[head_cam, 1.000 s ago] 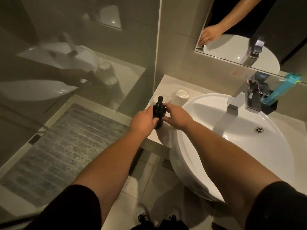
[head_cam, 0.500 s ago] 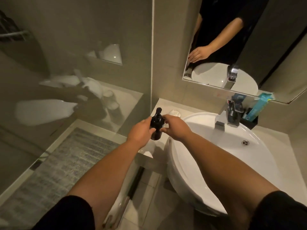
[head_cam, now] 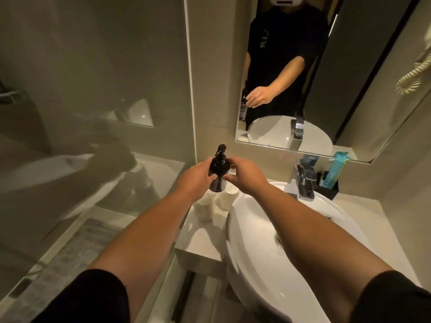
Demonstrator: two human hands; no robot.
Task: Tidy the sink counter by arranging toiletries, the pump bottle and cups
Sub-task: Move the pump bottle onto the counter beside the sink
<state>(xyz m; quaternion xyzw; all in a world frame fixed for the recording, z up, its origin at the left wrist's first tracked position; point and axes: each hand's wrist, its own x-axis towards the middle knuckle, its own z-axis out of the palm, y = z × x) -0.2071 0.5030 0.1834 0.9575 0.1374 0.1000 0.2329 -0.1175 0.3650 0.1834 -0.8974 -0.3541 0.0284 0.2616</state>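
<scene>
A black pump bottle (head_cam: 218, 169) is held up in the air above the left end of the counter (head_cam: 203, 238). My left hand (head_cam: 197, 180) grips its left side and my right hand (head_cam: 245, 176) holds its right side. Directly beneath the bottle stand two white cups (head_cam: 227, 198), side by side on the counter near the wall; the left cup (head_cam: 205, 206) is partly hidden by my left wrist. A teal toiletry packet (head_cam: 335, 169) sticks up from a black holder (head_cam: 326, 190) behind the tap.
A round white basin (head_cam: 279, 252) fills the counter's right side, with a chrome tap (head_cam: 303, 180) at its back. A mirror (head_cam: 326, 78) hangs above. A glass shower partition (head_cam: 93, 113) stands close on the left.
Both hands have lifted the pump bottle off the counter front and carried it up and toward the wall, over the cups. The view has tilted upward.
</scene>
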